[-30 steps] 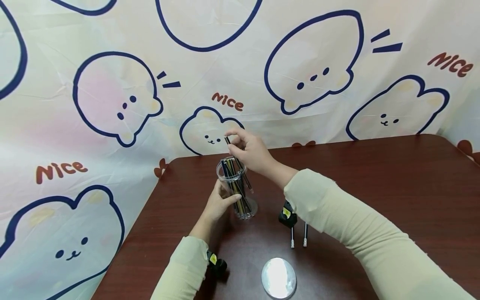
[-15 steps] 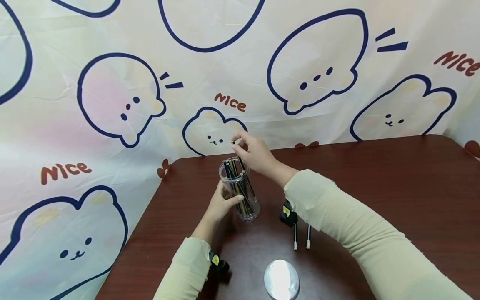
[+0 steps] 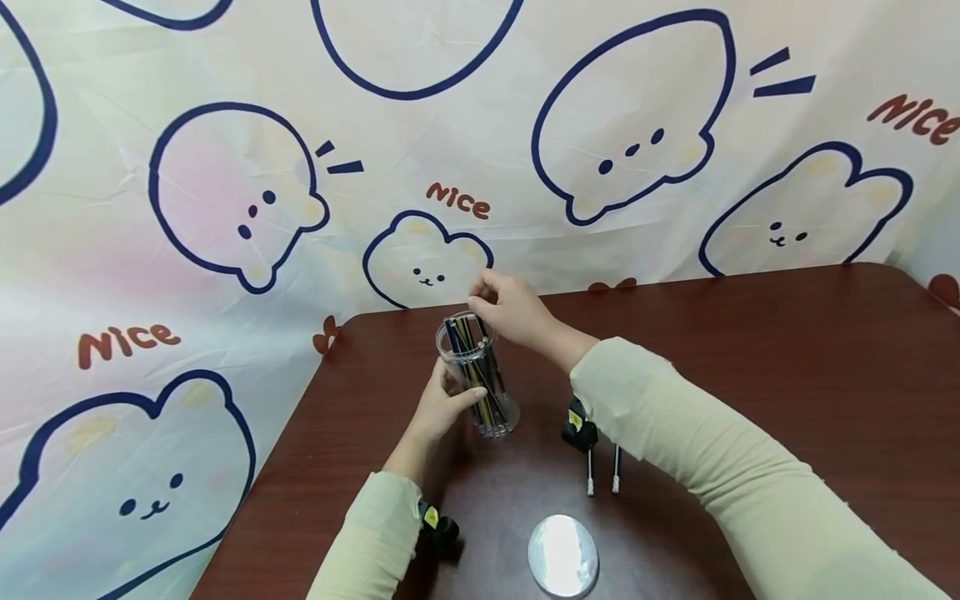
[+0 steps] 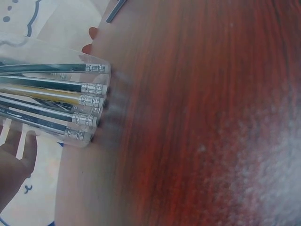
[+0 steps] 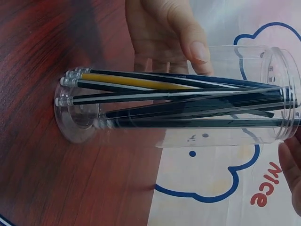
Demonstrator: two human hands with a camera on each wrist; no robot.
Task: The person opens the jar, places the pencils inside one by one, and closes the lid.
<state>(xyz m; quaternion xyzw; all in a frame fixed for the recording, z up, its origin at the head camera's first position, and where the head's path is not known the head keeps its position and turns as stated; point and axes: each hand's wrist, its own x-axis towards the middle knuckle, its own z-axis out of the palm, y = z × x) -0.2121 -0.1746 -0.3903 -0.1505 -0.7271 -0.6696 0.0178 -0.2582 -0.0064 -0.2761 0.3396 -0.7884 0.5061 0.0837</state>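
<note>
My left hand (image 3: 438, 408) grips a clear plastic jar (image 3: 447, 357) from its left side, thumb across the front. The jar leans, its mouth tilted up and away. Inside it stand several dark pencils (image 5: 155, 97) and a yellow one (image 5: 136, 81), their eraser ends at the bottom. My right hand (image 3: 517, 312) is just above the jar's mouth, fingers curled and pinching the upper end of a dark pencil (image 5: 202, 123). Most of that pencil is inside the jar; the tip of it is hidden by the fingers.
Two pencils (image 3: 617, 471) lie on the brown table (image 3: 750, 358), partly hidden by the right wrist camera (image 3: 578, 427). A round shiny lid (image 3: 562, 557) lies near the front. Behind the table hangs a cartoon-printed cloth (image 3: 637, 242).
The right hand has lowered the pencil farther into the jar; its end no longer shows above the fingers. The left hand keeps its grip on the jar.
</note>
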